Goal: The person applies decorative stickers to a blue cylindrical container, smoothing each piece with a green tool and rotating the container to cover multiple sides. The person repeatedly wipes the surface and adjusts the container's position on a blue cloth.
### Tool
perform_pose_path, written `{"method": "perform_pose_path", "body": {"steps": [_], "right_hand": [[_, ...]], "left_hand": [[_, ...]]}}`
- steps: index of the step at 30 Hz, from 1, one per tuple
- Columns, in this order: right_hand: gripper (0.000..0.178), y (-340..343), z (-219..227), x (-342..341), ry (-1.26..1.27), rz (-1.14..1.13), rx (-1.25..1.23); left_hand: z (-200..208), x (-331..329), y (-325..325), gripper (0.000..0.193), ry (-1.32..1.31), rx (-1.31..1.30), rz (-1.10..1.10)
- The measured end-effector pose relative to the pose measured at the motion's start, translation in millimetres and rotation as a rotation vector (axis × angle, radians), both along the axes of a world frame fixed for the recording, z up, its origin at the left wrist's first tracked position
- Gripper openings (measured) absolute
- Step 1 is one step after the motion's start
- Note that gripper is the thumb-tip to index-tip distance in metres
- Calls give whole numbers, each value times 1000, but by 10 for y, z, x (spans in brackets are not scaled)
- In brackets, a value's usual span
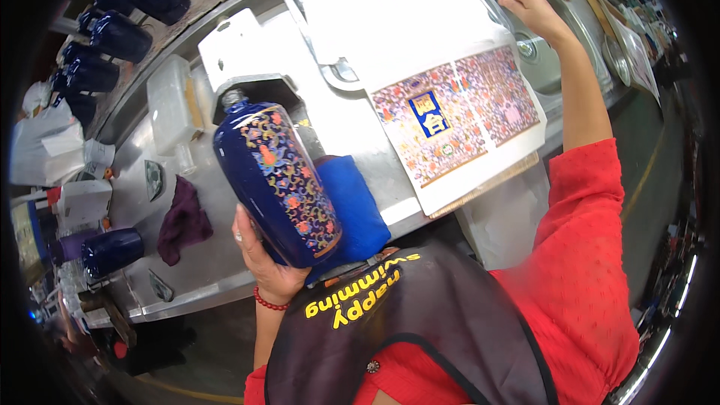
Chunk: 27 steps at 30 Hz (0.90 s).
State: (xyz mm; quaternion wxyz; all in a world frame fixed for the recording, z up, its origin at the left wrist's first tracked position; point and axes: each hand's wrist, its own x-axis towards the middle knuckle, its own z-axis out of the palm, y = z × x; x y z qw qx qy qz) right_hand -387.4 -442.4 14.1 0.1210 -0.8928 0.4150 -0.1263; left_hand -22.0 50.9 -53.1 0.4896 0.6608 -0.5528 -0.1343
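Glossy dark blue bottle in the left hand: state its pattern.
The bottle has orange flowers among yellowish scrolls, clearest in the head view.

One patterned bottle [281,187] in the left hand [271,270]. One purple cloth [184,221] leftward, one blue cloth [356,206] rightward. One sink [541,71] by the right hand [534,15].

- Bottle [279,180]: dark blue; floral panel in orange, yellow, green and light blue, with curling vines.
- Printed sheet [495,131]: white margin; dense floral pattern, mainly orange and purple; blue rectangle with white characters and yellow edging.
- Towel [352,206]: bright blue, plain.
- Rag [182,219]: dark purple, plain.
- Apron [457,292]: brownish black, yellow lettering.
- Sleeve [581,210]: red, small raised specks.
- Bracelet [271,302]: red beads.
- Row of bottles [120,36]: dark blue.
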Motion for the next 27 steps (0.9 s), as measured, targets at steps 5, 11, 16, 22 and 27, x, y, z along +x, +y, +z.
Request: {"method": "perform_pose_path", "body": {"steps": [5,11,16,22,27], "right_hand": [[55,447,-241,-595,81,-459,640],[58,534,-469,-477,-76,-361,632],[53,529,-482,-487,-145,-322,640],[33,523,-487,-620,-135,-243,611],[33,495,-566,-573,-262,-268,674]], "left_hand": [[47,-50,-46,122,30,-9,-8],[84,-75,-102,120,28,0,-6],[80,-85,-102,116,61,-28,-12],[73,-95,-105,115,46,-36,-2],[66,-103,-112,115,68,-49,-11]]}}
